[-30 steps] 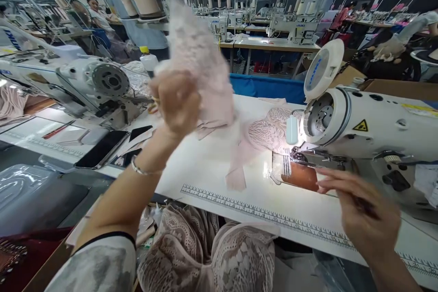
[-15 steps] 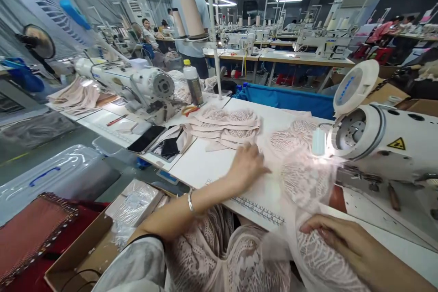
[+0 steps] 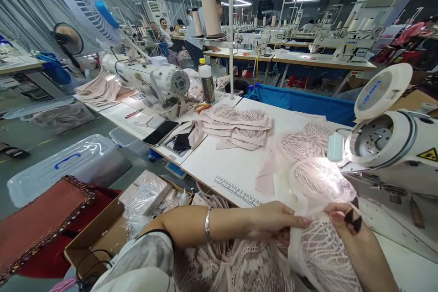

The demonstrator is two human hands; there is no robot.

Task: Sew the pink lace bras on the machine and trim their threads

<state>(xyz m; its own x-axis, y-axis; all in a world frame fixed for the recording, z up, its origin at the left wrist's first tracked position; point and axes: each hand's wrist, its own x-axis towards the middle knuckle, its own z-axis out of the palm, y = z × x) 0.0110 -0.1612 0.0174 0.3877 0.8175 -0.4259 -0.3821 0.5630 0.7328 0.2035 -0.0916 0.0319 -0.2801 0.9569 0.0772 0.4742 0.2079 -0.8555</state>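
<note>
A pale pink lace bra (image 3: 321, 246) hangs over the table's front edge, and its upper cup lies beneath the lit sewing machine head (image 3: 376, 139). My left hand (image 3: 277, 221) is closed on the bra's left edge, thumb on top. On the other side, my right hand (image 3: 352, 237) pinches the lace near the middle. A small dark pointed thing (image 3: 354, 221) shows among the right fingers; its kind I cannot make out. More lace cups (image 3: 301, 143) lie just behind. Further left is a stack of similar bras (image 3: 239, 125).
A printed ruler (image 3: 237, 191) runs along the table front. Left are a phone (image 3: 160, 132), a spray can (image 3: 207, 83), orange-handled scissors (image 3: 201, 107) and a second sewing machine (image 3: 147, 77). An open carton (image 3: 99, 242) stands beside my lap. A thread-stand pole (image 3: 230, 32) rises behind.
My left hand has come from the tabletop toward me and right, and now grips the bra. The right hand has turned and pinches the lace higher up. The whole view has shifted.
</note>
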